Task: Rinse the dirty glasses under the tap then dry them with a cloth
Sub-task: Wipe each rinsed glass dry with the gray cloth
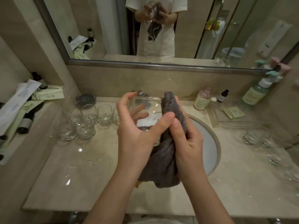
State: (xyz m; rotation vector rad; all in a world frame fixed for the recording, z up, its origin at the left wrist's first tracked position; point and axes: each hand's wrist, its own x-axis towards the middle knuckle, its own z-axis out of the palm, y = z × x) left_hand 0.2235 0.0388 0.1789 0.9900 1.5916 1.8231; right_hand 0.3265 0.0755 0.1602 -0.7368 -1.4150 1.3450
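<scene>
Bottles point(25, 122) and paper sachets lie jumbled on the ledge at far left, the dark bottles tipped on their sides among the packets. Next along, on the marble counter point(68, 159), a cluster of clear glasses point(84, 125) stands upright beside the basin; all look empty, though a little water may sit in their thick bases and it cannot be told for sure. A round dark dish point(85, 99) sits behind them by the backsplash.

Over the basin point(208, 143), the left hand point(135, 126) grips a clear tumbler point(145, 110), thumb across its front and fingers curled round the far side, seen through the glass. The tumbler is tilted with its mouth toward the mirror and appears empty. Touching its right side is a grey cloth point(168, 143), which the right hand point(187, 139) clutches, fingers wrapped round it and its upper end pressed against the tumbler's rim; the rest hangs bunched below both hands.

Right of the basin stand a pale bottle with a pink cap point(202, 99), partly filled, and a small dark dropper bottle point(223, 96). A clear rectangular tray point(234, 117) holds one green sachet. Beyond it leans a green pump bottle point(255, 92). More empty glasses point(254, 135) stand along the counter's right edge.
</scene>
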